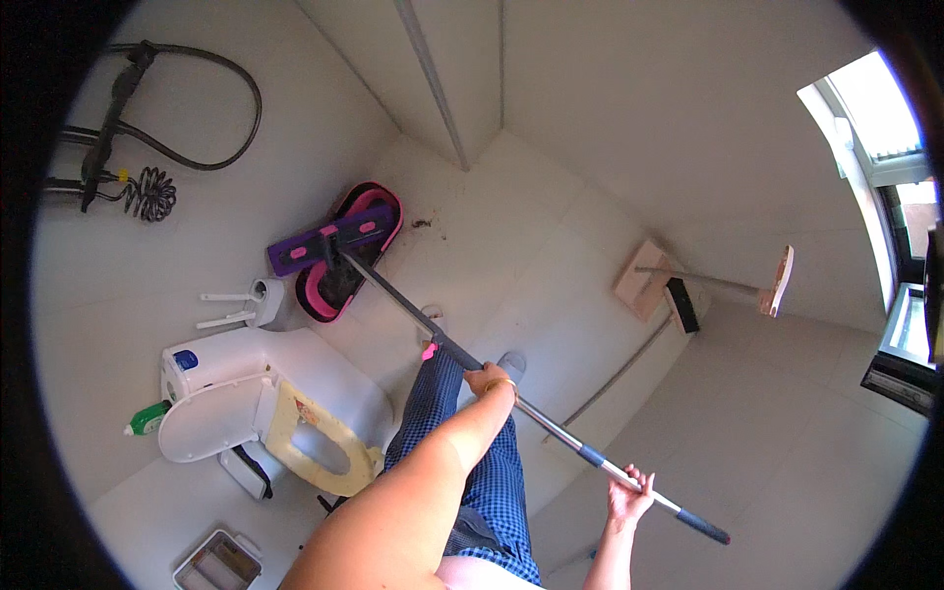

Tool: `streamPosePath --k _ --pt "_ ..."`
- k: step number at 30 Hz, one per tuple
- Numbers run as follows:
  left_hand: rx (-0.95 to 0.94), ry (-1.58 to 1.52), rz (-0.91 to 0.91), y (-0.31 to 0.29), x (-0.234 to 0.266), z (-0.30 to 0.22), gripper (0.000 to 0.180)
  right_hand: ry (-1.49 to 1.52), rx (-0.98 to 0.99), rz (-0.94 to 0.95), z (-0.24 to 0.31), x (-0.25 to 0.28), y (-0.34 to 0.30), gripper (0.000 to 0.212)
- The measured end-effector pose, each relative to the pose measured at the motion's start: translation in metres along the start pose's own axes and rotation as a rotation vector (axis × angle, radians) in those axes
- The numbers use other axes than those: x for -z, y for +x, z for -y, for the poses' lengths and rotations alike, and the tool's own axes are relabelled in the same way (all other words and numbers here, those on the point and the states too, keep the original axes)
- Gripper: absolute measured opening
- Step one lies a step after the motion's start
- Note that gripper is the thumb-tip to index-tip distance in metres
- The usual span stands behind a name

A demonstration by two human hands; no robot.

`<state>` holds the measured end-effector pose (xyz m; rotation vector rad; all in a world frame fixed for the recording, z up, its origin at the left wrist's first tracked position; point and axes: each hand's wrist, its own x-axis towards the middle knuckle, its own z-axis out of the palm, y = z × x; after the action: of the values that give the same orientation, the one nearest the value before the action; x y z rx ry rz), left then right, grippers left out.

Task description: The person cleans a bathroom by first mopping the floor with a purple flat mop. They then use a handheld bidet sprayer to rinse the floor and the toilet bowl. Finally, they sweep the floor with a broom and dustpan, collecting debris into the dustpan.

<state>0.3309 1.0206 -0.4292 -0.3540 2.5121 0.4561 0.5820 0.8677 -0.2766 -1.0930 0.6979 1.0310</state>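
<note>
A long grey-and-silver pole belongs to a flat mop (403,307), which slants from upper left to lower right in front of me. Its purple mop head (366,222) lies across the black-and-pink mop bucket (387,192) on the floor. Wrapped round the middle of the pole is my left hand (489,379), with a bracelet at the wrist. Farther down, close to the grey end grip, my right hand (630,494) has its fingers curled about the pole. A small bright pink piece (429,351) hangs by the pole above my left hand.
Left of me stands a white toilet (334,359), its lid raised and a yellow seat cover (351,483) on it. A brush holder (265,303) and green bottle (149,419) flank it. Right, a pink dustpan (641,283) and black-headed broom (680,306) occupy the wall side.
</note>
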Motion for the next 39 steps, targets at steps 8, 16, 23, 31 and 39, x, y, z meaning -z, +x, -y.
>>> streamPosePath --k 8,16,23,31,39 --pt "-0.081 0.254 -0.023 -0.057 0.049 0.03 0.028 0.014 -0.044 -0.449 0.043 0.074 -0.037 0.036" --pt "0.04 0.356 0.084 -0.094 0.081 0.061 0.034 -0.122 0.066 -0.542 0.092 0.104 -0.094 0.027" --pt "0.0 0.433 0.206 -0.097 0.11 0.064 0.039 -0.152 0.11 -0.712 0.084 0.113 -0.121 0.025" --pt "-0.187 0.358 0.941 -0.007 0.163 0.074 0.054 -0.124 0.164 -0.842 0.081 0.12 -0.155 0.021" --pt "0.488 -0.641 1.531 0.088 0.143 0.011 0.077 -0.048 0.152 -0.809 0.059 0.087 -0.166 0.014"
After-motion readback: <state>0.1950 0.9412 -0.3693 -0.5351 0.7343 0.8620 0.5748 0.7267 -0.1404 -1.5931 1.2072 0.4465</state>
